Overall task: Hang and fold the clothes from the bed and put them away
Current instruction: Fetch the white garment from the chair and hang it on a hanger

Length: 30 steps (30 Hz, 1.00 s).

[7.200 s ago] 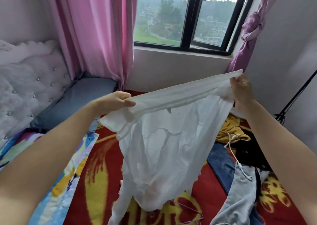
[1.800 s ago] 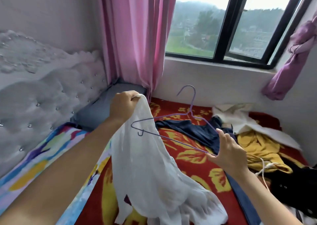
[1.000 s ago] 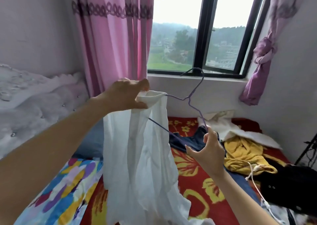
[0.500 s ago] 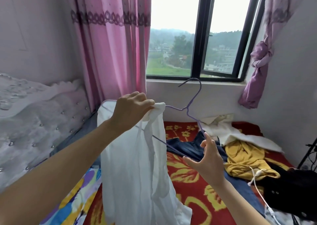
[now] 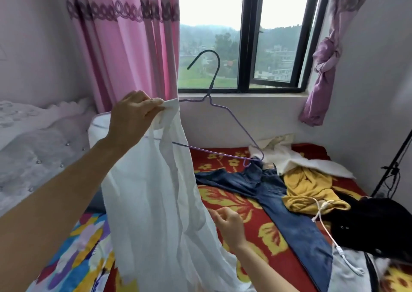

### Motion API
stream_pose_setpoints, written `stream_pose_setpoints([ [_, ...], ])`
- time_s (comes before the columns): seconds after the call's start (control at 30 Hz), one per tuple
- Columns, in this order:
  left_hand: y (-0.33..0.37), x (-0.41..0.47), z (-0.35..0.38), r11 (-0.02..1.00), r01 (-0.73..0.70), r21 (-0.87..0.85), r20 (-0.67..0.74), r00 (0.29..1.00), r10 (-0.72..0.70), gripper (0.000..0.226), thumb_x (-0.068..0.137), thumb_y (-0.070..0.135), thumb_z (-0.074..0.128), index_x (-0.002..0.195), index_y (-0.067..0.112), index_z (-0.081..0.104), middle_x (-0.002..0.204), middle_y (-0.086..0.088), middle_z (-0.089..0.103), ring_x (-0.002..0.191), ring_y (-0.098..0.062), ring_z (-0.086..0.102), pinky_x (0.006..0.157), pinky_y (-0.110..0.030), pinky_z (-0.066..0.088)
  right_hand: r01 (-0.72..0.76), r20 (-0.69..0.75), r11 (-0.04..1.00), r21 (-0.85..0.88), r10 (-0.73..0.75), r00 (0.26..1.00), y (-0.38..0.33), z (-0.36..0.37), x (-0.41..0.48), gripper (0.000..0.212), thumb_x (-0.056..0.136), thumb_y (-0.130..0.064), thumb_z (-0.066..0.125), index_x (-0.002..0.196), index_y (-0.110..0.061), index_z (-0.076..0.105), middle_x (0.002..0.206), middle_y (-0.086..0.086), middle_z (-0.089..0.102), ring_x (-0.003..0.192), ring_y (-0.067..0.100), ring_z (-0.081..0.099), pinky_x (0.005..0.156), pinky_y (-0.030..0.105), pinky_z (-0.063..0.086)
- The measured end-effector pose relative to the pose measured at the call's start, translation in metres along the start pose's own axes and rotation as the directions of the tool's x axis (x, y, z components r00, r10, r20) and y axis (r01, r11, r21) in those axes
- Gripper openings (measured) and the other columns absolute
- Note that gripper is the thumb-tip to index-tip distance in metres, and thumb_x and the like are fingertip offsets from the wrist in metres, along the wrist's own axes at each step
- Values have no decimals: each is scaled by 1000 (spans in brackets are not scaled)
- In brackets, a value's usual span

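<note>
i'm seeing one white garment (image 5: 156, 202) hanging above the bed (image 5: 234, 202), and the left hand (image 5: 133, 115) is pinching its top edge between thumb and fingers. one purple wire hanger (image 5: 214, 79) is sitting partly inside it. its left shoulder is lying under the cloth, while the right shoulder and the hook are sticking out bare toward the window (image 5: 245, 35). the right hand (image 5: 229, 225) is hovering low, just beside the hanging fabric, with fingers loosely curled; i cannot tell whether it is pinching the cloth or only brushing it.

five other pieces are lying on the bed's red flowered cover: one pair of blue jeans (image 5: 267, 191), one yellow garment (image 5: 307, 189) touching them, one cream-white piece (image 5: 301, 160) by the wall, one black garment (image 5: 374, 222) and one grey one (image 5: 347, 269) at the near right. one white cable (image 5: 323, 216) is trailing from the yellow piece down onto the grey one — and two curtains are flanking the window, one pink curtain (image 5: 124, 46) and one purple curtain (image 5: 325, 57) tied in a knot.
</note>
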State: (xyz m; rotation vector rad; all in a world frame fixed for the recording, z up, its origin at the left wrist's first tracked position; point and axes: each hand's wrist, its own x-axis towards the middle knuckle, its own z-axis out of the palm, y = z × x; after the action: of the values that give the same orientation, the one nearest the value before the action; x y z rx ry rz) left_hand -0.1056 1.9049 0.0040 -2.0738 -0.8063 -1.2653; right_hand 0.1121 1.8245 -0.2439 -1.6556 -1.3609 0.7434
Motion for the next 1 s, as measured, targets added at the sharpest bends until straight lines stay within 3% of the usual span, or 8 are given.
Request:
stream_pose_setpoints([
  [0.13,0,-2,-7,999,8,32,-2,1000,-8,24,81,20,65,87,-1,73,62,-13,61,54,-29,57,48,-35,49,62,21,998,-10,-62,998,-25,40,-16,61,70,-71,51,96,-17,58,66,-13,57,63,6,58,62,19,44],
  [0.2,0,-4,-11,999,33,42,-17,999,-32,27,81,23,61,87,-1,74,61,-14,60,53,-29,58,50,-33,47,45,27,989,-142,-42,999,-22,56,-16,45,79,-57,61,99,-18,52,76,-6,60,70,9,54,63,22,37],
  [0.3,-6,-8,-19,997,54,57,-22,998,-53,29,82,24,58,87,0,74,61,-13,60,54,-28,58,51,-32,47,-24,2,988,-156,25,1000,-19,58,2,31,90,-35,58,68,-18,44,67,-4,53,60,8,43,59,28,35],
  [0.43,-24,-21,-33,995,76,64,-16,997,-76,28,81,25,60,86,1,74,61,-12,60,56,-27,56,50,-31,46,-223,-55,946,236,242,969,-14,8,46,40,87,-14,63,50,-11,48,50,1,45,49,19,41,52,28,31],
  [0.57,-39,-48,-36,990,140,-7,-1,990,-140,30,81,27,59,85,2,75,63,-10,61,66,-13,46,53,-28,44,-240,-21,855,460,281,959,-41,-77,83,20,90,-10,60,71,-13,59,68,8,56,60,23,50,60,30,41],
  [0.77,-42,-61,-25,958,251,-137,-45,965,-259,18,73,9,69,86,-3,73,64,-14,62,69,-4,50,61,-13,40,25,-178,931,363,43,983,-114,-162,104,18,94,-22,56,77,-17,51,68,1,48,47,7,48,41,20,37],
  [0.87,-43,-59,-20,936,311,-168,-96,939,-329,17,73,4,71,88,-3,73,66,-15,62,73,11,50,64,-6,36,153,-254,961,230,-92,963,-151,-178,96,13,95,-20,54,83,-18,48,74,0,53,56,10,49,47,23,39],
  [1.0,-35,-59,-8,931,346,-117,-126,925,-359,19,74,11,69,87,-2,74,65,-13,64,64,-9,49,65,-7,37,256,-277,967,19,-241,930,-194,-186,89,7,94,-15,56,89,-11,53,63,1,49,31,-1,44,32,12,31],
])
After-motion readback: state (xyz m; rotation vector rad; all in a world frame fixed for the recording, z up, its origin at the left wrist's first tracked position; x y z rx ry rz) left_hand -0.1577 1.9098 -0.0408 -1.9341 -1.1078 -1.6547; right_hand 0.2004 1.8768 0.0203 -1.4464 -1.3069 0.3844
